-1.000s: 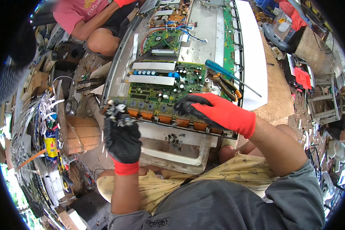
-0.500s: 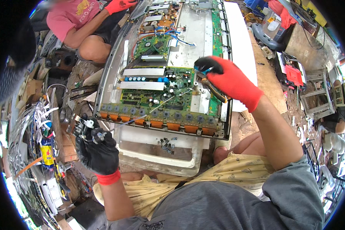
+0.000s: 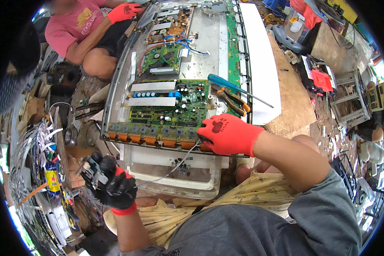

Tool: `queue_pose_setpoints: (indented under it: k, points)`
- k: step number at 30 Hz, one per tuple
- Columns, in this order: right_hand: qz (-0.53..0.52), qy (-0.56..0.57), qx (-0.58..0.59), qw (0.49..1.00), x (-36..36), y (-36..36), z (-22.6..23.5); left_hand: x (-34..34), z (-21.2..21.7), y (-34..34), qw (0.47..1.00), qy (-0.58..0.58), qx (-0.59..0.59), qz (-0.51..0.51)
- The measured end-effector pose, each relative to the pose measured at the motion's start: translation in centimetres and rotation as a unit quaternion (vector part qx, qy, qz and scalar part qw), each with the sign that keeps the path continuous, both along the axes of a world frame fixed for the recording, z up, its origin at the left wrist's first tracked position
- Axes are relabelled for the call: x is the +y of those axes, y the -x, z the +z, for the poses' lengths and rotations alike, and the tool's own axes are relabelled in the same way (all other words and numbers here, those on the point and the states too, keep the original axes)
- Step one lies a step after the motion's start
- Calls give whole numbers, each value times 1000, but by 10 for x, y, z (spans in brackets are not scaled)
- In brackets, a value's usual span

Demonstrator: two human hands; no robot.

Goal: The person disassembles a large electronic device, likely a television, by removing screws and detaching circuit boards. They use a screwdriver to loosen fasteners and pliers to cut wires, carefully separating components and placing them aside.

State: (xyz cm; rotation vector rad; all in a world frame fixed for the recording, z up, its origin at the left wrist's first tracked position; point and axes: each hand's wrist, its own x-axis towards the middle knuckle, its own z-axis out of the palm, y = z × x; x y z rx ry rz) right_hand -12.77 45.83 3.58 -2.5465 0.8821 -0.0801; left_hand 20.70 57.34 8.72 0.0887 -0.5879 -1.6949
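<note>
My left hand point(image 3: 112, 183), in a black glove with a red cuff, is closed around a small metal-and-circuit-board piece point(image 3: 94, 171). A thin grey cable point(image 3: 171, 171) runs from there to my right hand point(image 3: 228, 134), which wears a red glove and pinches the cable above the near edge of an opened flat display panel point(image 3: 207, 36). Just beyond my right hand lie a teal-handled screwdriver point(image 3: 224, 82) and orange-and-black pliers point(image 3: 231, 99), both on the panel. A green circuit board point(image 3: 187, 102) with white strips and blue capacitors is mounted there. My right fingertips are partly hidden.
Beneath the panel's near end is a pale plastic frame point(image 3: 166, 193) bearing loose small metal parts point(image 3: 181, 166). A co-worker's red-gloved hand point(image 3: 124, 13) rests by the far left edge. Bundled cables point(image 3: 38, 149) lie left; a white sheet point(image 3: 260, 64) and wooden board point(image 3: 292, 98) lie right.
My right hand has let go of the screwdriver, which now lies on the panel, and moved nearer to me onto the cable. My left hand has turned a little with its piece.
</note>
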Motion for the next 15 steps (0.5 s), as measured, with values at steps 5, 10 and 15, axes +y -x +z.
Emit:
queue_pose_setpoints:
  k: [5, 10, 15]
  points:
    - [24, -15, 3, 1000, 1, -5, -9, 3, 7, 1, 998, -2, -16, 53]
    - [-5, 36, 4, 999, -2, -12, -26, 0, -4, 14, 998, -14, -50, 46]
    - [-63, 59, -39, 995, -10, -16, -15, 0, -6, 13, 996, -35, -54, 58]
